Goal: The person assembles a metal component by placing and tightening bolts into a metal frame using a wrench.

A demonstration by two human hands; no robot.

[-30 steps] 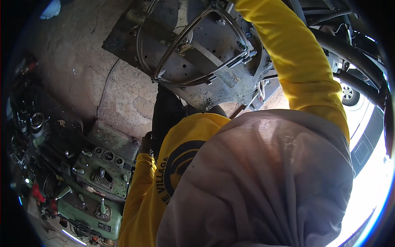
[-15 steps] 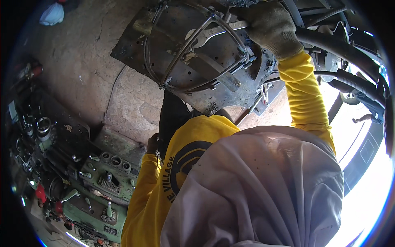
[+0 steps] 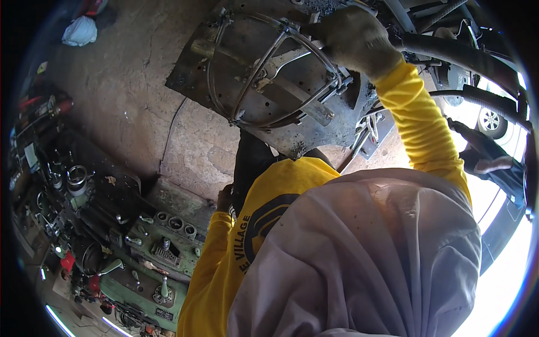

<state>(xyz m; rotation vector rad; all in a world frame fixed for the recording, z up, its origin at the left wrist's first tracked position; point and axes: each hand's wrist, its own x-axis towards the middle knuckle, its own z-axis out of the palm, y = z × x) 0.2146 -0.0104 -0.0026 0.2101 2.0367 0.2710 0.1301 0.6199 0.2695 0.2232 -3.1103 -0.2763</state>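
Note:
My gloved right hand (image 3: 359,42) is closed around the handle end of a flat metal wrench (image 3: 287,60), whose wider end reaches under a curved frame of welded metal rods (image 3: 247,92). The frame stands on a dark, drilled steel plate (image 3: 188,78) with rough edges. A flat metal strip (image 3: 309,101) lies across the plate inside the frame. My left hand (image 3: 224,199) hangs low beside my leg, near the green machine; it is in shadow and its fingers are not clear.
A green lathe-like machine (image 3: 140,286) with levers and dials stands at the left. Thick dark tubes (image 3: 455,53) crowd the upper right. Another person's arm (image 3: 494,164) shows at the far right, near a car wheel (image 3: 491,121). A white bundle (image 3: 80,32) lies on the floor.
The view has shifted, so most things sit further right. In my right hand the wrench has turned and shows more of its edge. The other person has moved further into view.

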